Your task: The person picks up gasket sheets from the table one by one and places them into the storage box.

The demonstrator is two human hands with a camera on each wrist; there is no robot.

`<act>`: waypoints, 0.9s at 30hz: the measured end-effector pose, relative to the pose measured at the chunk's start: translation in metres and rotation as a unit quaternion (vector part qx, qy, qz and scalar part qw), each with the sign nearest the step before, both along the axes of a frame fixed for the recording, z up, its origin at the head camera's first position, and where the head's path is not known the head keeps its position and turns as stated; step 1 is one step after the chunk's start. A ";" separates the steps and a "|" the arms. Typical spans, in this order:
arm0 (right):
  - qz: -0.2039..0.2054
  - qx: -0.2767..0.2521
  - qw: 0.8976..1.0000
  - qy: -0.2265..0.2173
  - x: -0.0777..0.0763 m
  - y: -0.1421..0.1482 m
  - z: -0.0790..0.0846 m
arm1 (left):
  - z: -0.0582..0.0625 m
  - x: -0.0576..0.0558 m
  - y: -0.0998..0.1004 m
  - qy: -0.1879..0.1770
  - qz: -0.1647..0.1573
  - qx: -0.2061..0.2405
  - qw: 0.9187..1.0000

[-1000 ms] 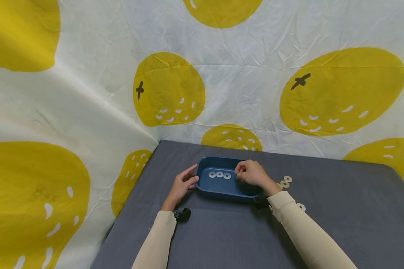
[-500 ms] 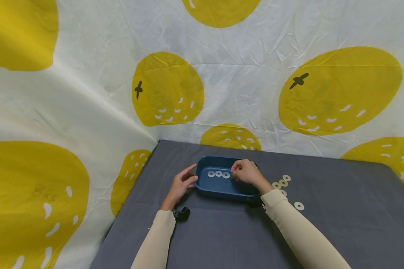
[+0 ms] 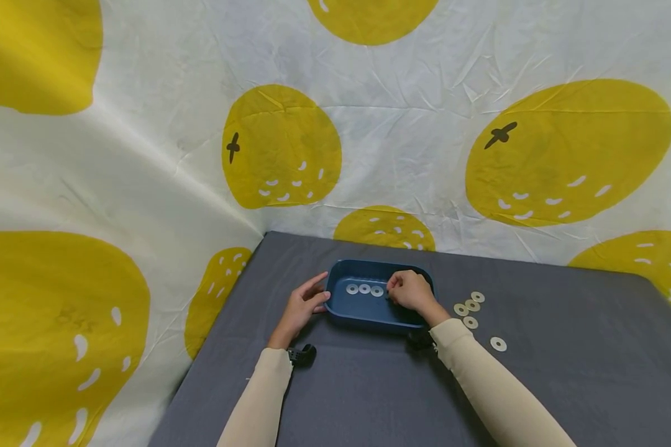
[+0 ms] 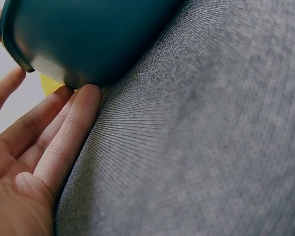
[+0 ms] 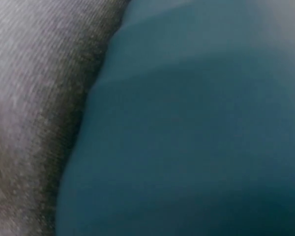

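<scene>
A blue rectangular tray (image 3: 369, 320) sits on the grey cloth. Three flat metal washers (image 3: 365, 289) lie in a row on its floor. My left hand (image 3: 302, 304) is at the tray's left end, straight fingers spread against the outer wall; in the left wrist view the fingertips (image 4: 88, 96) touch the wall low down. Over the tray's right half, my right hand (image 3: 414, 290) has its fingers curled and pinches what looks like a washer, mostly hidden, just right of the row. The tray's wall (image 5: 187, 137) fills most of the right wrist view, with no hand showing.
Several loose washers (image 3: 472, 305) lie on the grey cloth (image 3: 565, 347) to the right of the tray, one (image 3: 498, 344) nearer the front. A curtain (image 3: 391, 155) with yellow fruit shapes stands behind and to the left.
My right hand has shifted slightly left and then down a little, staying over the tray beside the row. The left hand and tray have not visibly moved.
</scene>
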State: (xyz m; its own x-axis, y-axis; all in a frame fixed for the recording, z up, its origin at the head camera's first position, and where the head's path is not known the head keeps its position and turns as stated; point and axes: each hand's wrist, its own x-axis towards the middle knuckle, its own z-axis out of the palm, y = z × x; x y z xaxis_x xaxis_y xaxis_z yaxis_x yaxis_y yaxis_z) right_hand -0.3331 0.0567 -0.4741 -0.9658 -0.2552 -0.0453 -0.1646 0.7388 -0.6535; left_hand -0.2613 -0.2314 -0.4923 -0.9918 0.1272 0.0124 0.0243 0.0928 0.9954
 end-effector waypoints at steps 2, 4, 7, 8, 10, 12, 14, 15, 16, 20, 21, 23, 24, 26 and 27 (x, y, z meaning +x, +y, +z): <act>-0.005 0.004 1.000 0.002 0.000 0.000 -0.001 | 0.000 -0.001 0.000 0.000 -0.003 0.003 1.000; -0.007 0.007 1.000 0.000 0.000 -0.001 -0.002 | -0.001 -0.001 0.000 0.000 -0.005 0.006 1.000; -0.006 0.010 1.000 -0.002 -0.001 -0.001 -0.004 | -0.001 -0.001 0.000 0.000 -0.005 0.008 1.000; -0.006 0.011 1.000 -0.002 -0.001 -0.001 -0.004 | -0.001 -0.001 0.000 0.000 -0.004 0.008 1.000; -0.006 0.012 1.000 -0.004 -0.002 -0.001 -0.004 | -0.002 -0.001 0.000 0.000 -0.001 0.008 1.000; -0.006 0.007 1.000 -0.006 -0.002 -0.001 -0.004 | -0.002 -0.001 0.000 0.001 0.001 0.011 1.000; -0.012 -0.003 1.000 -0.004 -0.002 -0.002 -0.003 | -0.002 0.000 0.000 0.002 0.001 0.012 1.000; -0.014 -0.009 1.000 -0.003 -0.002 -0.002 -0.003 | -0.002 0.000 0.000 0.003 0.001 0.013 1.000; -0.014 -0.017 1.000 0.000 -0.002 -0.001 -0.002 | -0.002 0.000 0.001 0.004 0.001 0.013 1.000; 0.009 -0.062 0.998 0.006 0.002 0.004 0.004 | -0.001 0.002 0.001 0.001 0.000 0.006 1.000; 0.021 -0.076 0.997 0.007 0.004 0.007 0.006 | 0.000 0.002 0.001 -0.001 0.000 0.004 1.000; 0.045 -0.105 0.993 0.009 0.007 0.014 0.012 | 0.000 0.002 0.001 -0.003 -0.002 0.000 1.000; 0.056 -0.119 0.991 0.010 0.010 0.018 0.015 | 0.000 0.002 0.002 -0.003 -0.001 0.001 1.000; 0.068 -0.143 0.987 0.014 0.013 0.028 0.022 | 0.001 0.002 0.002 -0.001 0.000 0.001 1.000; 0.070 -0.149 0.986 0.019 0.015 0.034 0.025 | 0.001 0.002 0.002 0.000 0.002 0.001 1.000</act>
